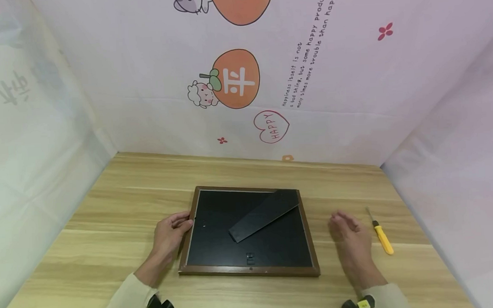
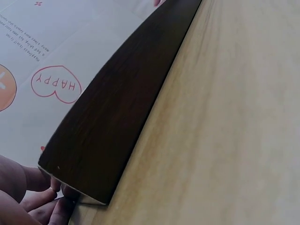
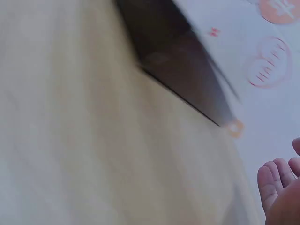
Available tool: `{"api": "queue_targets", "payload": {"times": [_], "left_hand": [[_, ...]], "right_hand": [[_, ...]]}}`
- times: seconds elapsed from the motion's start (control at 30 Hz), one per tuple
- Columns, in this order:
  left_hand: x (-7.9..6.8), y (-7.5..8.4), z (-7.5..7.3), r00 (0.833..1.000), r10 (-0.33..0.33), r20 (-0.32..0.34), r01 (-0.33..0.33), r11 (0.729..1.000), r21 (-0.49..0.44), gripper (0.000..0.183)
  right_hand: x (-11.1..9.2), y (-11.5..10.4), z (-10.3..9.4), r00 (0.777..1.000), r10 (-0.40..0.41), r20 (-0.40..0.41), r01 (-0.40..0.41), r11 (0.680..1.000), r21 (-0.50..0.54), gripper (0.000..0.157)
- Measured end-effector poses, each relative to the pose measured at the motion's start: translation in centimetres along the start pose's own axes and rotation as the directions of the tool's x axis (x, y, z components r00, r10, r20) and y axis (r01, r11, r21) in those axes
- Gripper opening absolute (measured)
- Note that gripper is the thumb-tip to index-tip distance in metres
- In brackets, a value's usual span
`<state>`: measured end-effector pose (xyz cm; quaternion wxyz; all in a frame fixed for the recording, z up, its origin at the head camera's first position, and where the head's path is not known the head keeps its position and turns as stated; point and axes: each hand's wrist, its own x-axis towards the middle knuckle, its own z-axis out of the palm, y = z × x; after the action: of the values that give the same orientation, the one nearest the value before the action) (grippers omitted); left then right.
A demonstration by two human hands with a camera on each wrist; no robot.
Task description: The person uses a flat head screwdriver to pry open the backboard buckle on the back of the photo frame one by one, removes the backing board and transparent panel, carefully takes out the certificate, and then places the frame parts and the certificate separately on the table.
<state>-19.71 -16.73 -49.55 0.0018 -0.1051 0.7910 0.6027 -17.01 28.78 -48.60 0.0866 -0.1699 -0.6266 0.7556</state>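
Note:
A brown-rimmed picture frame (image 1: 247, 273) lies back side up on the wooden table, its black backing board (image 1: 213, 252) showing. Slantwise across the board runs a black easel stand (image 1: 263, 216) whose upper end reaches the right rim. My left hand (image 1: 167, 235) grips the left edge of the frame, thumb and fingertips right at the rim; in the left wrist view its fingers (image 2: 35, 206) curl in by the frame's corner. To the right of the frame, my right hand (image 1: 353, 241) is held apart from it, fingers loosely bent and holding nothing.
A screwdriver (image 1: 383, 237) with a yellow handle lies on the table (image 1: 108, 215), just right of my right hand. White printed cloth (image 1: 152, 84) hangs behind the table and along both sides.

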Motion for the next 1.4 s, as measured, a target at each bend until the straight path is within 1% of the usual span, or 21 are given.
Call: {"api": "queue_targets", "payload": {"times": [0.03, 0.1, 0.2, 0.3, 0.33, 0.37, 0.43, 0.47, 0.53, 0.63, 0.7, 0.77, 0.83, 0.9, 1.0, 1.07, 1.2, 1.33, 1.4], "left_hand": [[0.0, 0.0, 0.0, 1.000, 0.001, 0.001, -0.001, 1.000, 0.000, 0.034], [0.1, -0.1, -0.1, 1.000, 0.006, 0.003, -0.006, 1.000, -0.006, 0.034], [0.1, -0.1, -0.1, 1.000, 0.010, 0.007, -0.009, 1.000, -0.014, 0.034], [0.2, -0.1, -0.1, 1.000, 0.005, 0.007, -0.005, 1.000, -0.017, 0.034], [0.2, -0.1, -0.1, 1.000, 0.001, 0.006, -0.001, 1.000, -0.016, 0.034], [0.2, -0.1, -0.1, 1.000, -0.002, 0.006, 0.002, 1.000, -0.015, 0.034], [0.2, -0.1, -0.1, 1.000, -0.005, 0.006, 0.005, 1.000, -0.018, 0.034], [0.2, 0.0, -0.1, 1.000, -0.005, 0.006, 0.005, 1.000, -0.018, 0.034], [0.2, 0.0, -0.1, 1.000, -0.003, 0.007, 0.003, 1.000, -0.018, 0.034], [0.2, 0.1, -0.2, 1.000, -0.001, 0.009, 0.001, 1.000, -0.016, 0.034], [0.3, 0.1, -0.2, 1.000, -0.003, 0.011, 0.003, 1.000, -0.014, 0.033], [0.3, 0.1, -0.2, 1.000, -0.006, 0.012, 0.006, 1.000, -0.013, 0.033], [0.3, 0.0, -0.2, 1.000, -0.008, 0.013, 0.008, 1.000, -0.013, 0.033], [0.3, 0.1, -0.2, 1.000, -0.011, 0.017, 0.011, 1.000, -0.009, 0.033], [0.2, 0.0, -0.3, 1.000, -0.018, 0.018, 0.018, 1.000, -0.003, 0.033], [0.2, -0.1, -0.4, 1.000, -0.024, 0.021, 0.024, 1.000, 0.002, 0.033], [0.3, -0.2, -0.5, 0.999, -0.040, 0.024, 0.040, 0.999, -0.004, 0.033], [0.5, -0.2, -0.6, 0.999, -0.029, 0.024, 0.029, 1.000, -0.003, 0.034], [0.7, -0.2, -0.6, 0.999, -0.020, 0.026, 0.020, 1.000, -0.004, 0.034]], "right_hand": [[0.2, -0.3, -0.5, 0.999, -0.036, -0.036, 0.036, 0.999, -0.001, 0.054], [0.5, -0.9, -1.6, 0.989, -0.104, -0.105, 0.106, 0.994, 0.011, 0.046], [1.0, -1.8, -3.1, 0.960, -0.202, -0.192, 0.204, 0.979, -0.008, 0.033], [1.3, -2.2, -4.5, 0.923, -0.297, -0.246, 0.272, 0.953, -0.131, 0.029], [1.4, -2.2, -4.9, 0.907, -0.333, -0.258, 0.284, 0.936, -0.208, 0.028], [1.5, -2.2, -5.3, 0.890, -0.369, -0.267, 0.289, 0.910, -0.296, 0.029], [1.7, -2.2, -6.1, 0.865, -0.408, -0.292, 0.253, 0.857, -0.449, 0.032], [1.7, -2.1, -6.4, 0.859, -0.415, -0.299, 0.218, 0.825, -0.521, 0.033], [1.9, -2.1, -7.1, 0.855, -0.419, -0.305, 0.129, 0.743, -0.657, 0.037], [2.3, -1.8, -8.2, 0.868, -0.396, -0.298, 0.048, 0.665, -0.745, 0.040], [2.6, -1.7, -8.9, 0.886, -0.368, -0.282, 0.014, 0.629, -0.778, 0.042], [2.9, -1.5, -9.5, 0.899, -0.358, -0.254, 0.010, 0.594, -0.804, 0.043], [3.0, -1.4, -10.0, 0.914, -0.331, -0.233, -0.002, 0.571, -0.821, 0.046], [3.1, -1.4, -10.3, 0.928, -0.307, -0.213, -0.007, 0.556, -0.831, 0.048], [3.1, -1.3, -10.3, 0.941, -0.274, -0.197, -0.009, 0.562, -0.827, 0.051], [3.2, -1.4, -10.2, 0.948, -0.260, -0.181, -0.010, 0.546, -0.838, 0.049], [3.3, -1.5, -10.0, 0.953, -0.262, -0.153, -0.003, 0.497, -0.868, 0.041], [3.3, -1.6, -9.8, 0.952, -0.275, -0.133, 0.006, 0.453, -0.891, 0.035], [3.1, -1.8, -9.6, 0.952, -0.277, -0.130, 0.004, 0.438, -0.899, 0.034]]}}
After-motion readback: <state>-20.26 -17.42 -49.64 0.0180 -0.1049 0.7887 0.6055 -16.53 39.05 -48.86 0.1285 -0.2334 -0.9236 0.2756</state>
